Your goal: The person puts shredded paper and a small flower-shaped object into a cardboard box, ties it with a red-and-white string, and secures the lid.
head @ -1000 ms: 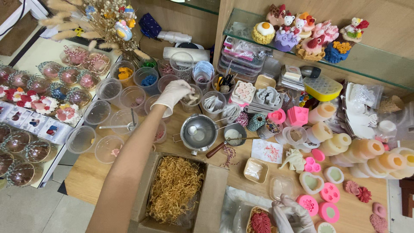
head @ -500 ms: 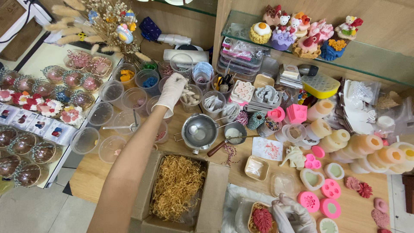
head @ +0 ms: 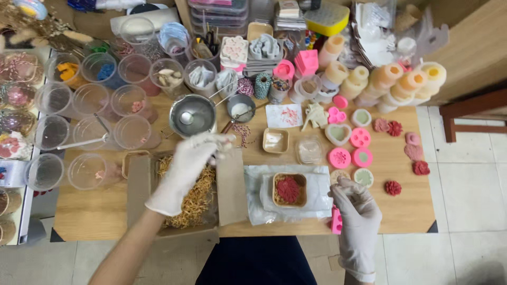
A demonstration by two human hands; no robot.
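2 gloved hands over a crowded wooden table (head: 401, 211).

An open cardboard box (head: 182, 192) of straw-like shreds (head: 196, 199) sits at the near edge. The left hand (head: 187, 166) hovers above it, fingers pinched; what they grip I cannot tell. The right hand (head: 355, 208), loosely curled and empty, rests beside a small tray (head: 290, 190) holding a red flower piece (head: 288, 189) on plastic wrap (head: 317, 198).

Gloved left hand (head: 186, 170) over straw-filled box (head: 179, 195), right hand (head: 355, 210) beside red-filled tray (head: 290, 189)
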